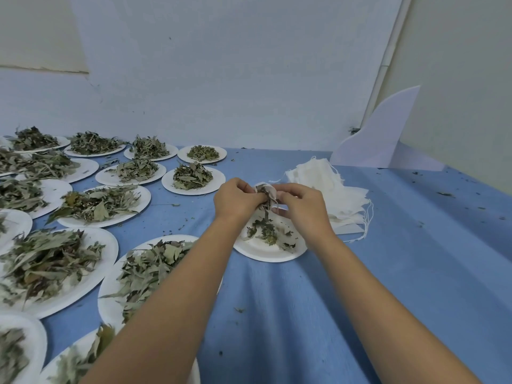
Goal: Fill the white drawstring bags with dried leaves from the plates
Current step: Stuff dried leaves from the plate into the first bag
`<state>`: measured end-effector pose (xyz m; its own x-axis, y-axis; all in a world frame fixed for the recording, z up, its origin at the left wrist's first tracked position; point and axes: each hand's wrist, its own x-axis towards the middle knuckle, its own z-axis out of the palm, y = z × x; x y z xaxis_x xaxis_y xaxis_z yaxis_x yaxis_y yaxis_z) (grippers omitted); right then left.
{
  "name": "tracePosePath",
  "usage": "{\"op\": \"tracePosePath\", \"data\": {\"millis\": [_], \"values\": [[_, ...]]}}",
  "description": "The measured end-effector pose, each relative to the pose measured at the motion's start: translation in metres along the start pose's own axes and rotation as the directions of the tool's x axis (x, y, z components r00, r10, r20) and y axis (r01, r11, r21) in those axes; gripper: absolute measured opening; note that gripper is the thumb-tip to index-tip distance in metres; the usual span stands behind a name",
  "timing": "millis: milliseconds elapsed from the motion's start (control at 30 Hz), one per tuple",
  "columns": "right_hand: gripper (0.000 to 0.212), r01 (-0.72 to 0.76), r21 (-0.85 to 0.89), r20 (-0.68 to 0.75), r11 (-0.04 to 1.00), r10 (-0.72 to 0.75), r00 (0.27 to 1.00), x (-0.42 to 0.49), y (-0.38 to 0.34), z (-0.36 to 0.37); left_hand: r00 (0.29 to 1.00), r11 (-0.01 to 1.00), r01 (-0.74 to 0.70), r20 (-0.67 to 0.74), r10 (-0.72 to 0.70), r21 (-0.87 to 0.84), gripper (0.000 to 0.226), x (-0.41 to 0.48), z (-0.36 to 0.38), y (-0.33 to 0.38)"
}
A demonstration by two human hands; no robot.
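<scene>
Above plate (263,256): bag (272,191) w/ dried leaves (265,202)

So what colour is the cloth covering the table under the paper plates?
The fabric tablecloth is plain light blue, clearest in the head view.

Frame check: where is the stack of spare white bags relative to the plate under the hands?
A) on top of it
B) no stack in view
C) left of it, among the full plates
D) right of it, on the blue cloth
D: the stack of white bags lies on the blue cloth, right of the nearly emptied plate beneath the left hand and right hand.
</scene>
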<state>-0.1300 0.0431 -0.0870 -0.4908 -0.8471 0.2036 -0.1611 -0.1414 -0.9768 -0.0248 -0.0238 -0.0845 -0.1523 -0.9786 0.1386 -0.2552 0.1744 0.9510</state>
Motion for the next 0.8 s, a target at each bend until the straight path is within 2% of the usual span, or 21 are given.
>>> {"op": "tracePosePath", "data": {"millis": [100,200,300,367,500,633,800], "values": [[0.033,-0.044,0.015,0.043,0.999,0.044,0.998,0.000,-0.001,-0.004,0.997,0.994,0.054,0.055,-0.049,-0.090,0.027,0.001,-0.004,0.000],[0.035,-0.029,0.010,0.123,1.000,0.028,0.992,-0.002,-0.001,-0.006,0.992,0.978,0.108,0.090,-0.093,-0.178,0.022,0.001,-0.005,0.002],[0.042,0.005,-0.066,0.173,0.998,0.006,0.985,-0.003,0.000,-0.007,0.966,0.916,0.239,0.170,-0.193,-0.323,0.008,0.002,-0.005,0.008],[0.049,0.033,-0.111,0.174,0.993,-0.014,0.985,-0.003,0.000,-0.007,0.957,0.888,0.273,0.195,-0.213,-0.371,0.010,0.002,-0.006,0.011],[0.052,0.095,-0.131,0.180,0.987,-0.070,0.981,-0.006,-0.003,-0.006,0.967,0.923,0.224,0.187,-0.171,-0.313,0.018,0.000,-0.008,0.009],[0.045,0.189,-0.265,0.139,0.945,-0.157,0.978,-0.007,-0.002,-0.003,0.972,0.951,0.161,0.212,-0.105,-0.264,0.028,-0.004,-0.009,0.004],[0.022,0.241,-0.383,0.016,0.892,-0.254,0.967,-0.005,0.003,0.002,0.990,0.993,-0.088,0.104,0.095,-0.073,0.023,-0.007,-0.008,-0.001]]}}
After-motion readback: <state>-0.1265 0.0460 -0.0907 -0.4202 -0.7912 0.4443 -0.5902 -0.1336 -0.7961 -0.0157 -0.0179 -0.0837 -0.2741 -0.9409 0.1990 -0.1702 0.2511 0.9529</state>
